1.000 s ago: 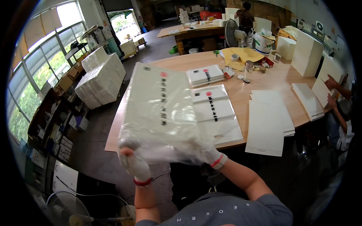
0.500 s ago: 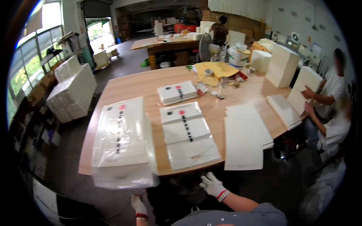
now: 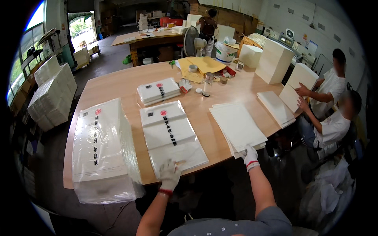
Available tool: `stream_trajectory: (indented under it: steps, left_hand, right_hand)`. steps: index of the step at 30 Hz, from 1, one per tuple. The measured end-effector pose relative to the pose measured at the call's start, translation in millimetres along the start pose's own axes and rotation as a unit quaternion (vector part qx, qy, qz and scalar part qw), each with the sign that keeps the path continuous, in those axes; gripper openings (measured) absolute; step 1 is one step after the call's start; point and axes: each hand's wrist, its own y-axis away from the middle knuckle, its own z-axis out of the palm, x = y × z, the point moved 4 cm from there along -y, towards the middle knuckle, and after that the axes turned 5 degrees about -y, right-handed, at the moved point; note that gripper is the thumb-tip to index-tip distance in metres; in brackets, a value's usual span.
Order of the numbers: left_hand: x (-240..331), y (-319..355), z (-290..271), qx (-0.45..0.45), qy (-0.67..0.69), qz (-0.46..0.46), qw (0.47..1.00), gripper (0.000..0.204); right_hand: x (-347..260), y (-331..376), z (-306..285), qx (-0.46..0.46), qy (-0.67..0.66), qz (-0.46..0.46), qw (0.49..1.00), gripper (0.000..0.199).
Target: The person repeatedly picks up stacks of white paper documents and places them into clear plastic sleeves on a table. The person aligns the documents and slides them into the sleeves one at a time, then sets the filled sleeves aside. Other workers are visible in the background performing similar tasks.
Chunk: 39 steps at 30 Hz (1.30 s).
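My left hand (image 3: 170, 175), in a white glove with a red cuff, lies on the near edge of a clear plastic bag (image 3: 173, 131) with black print and a red round mark. Its fingers are spread, and they look slightly blurred. Over on the right, my right hand (image 3: 250, 155), gloved the same way, grips the near corner of some white sheets (image 3: 238, 126) at the table's front edge. The thumb side shows on top; the fingers underneath are partly hidden.
A tall stack of plastic bags (image 3: 98, 141) overhangs the table's (image 3: 118, 78) front left. Folded bags (image 3: 158, 91) lie behind. Yellow paper (image 3: 202, 67) and a glass jar (image 3: 207, 84) stand farther back. Two seated people handle a white block (image 3: 300, 80) at the right.
Both my hands have come up from below the table edge: the left onto the plastic bag, the right onto the white sheets. The nearest sheet has moved back over the others. The view has shifted right.
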Motion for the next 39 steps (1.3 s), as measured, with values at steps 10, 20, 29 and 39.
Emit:
stream_trajectory:
  steps: [10, 20, 29, 39]
  left_hand:
    - [63.7, 31.7, 49.1, -0.200, 0.158, 0.168, 0.952, 0.024]
    - [-0.8, -32.2, 58.1, -0.122, -0.057, 0.064, 0.989, 0.023]
    - [-20.3, -56.2, 66.0, -0.202, 0.046, -0.013, 0.978, 0.012]
    - [-22.8, -66.1, 64.9, -0.205, 0.179, -0.007, 0.962, 0.014]
  right_hand:
    - [19.8, -0.4, -25.8, -0.012, 0.109, 0.003, 0.994, 0.027]
    - [30.4, 31.2, -25.2, -0.098, 0.123, 0.015, 0.988, 0.023]
    - [24.2, 81.0, -3.8, -0.281, 0.362, 0.143, 0.877, 0.024]
    - [116.4, 136.2, 195.9, -0.446, 0.204, -0.042, 0.870, 0.024]
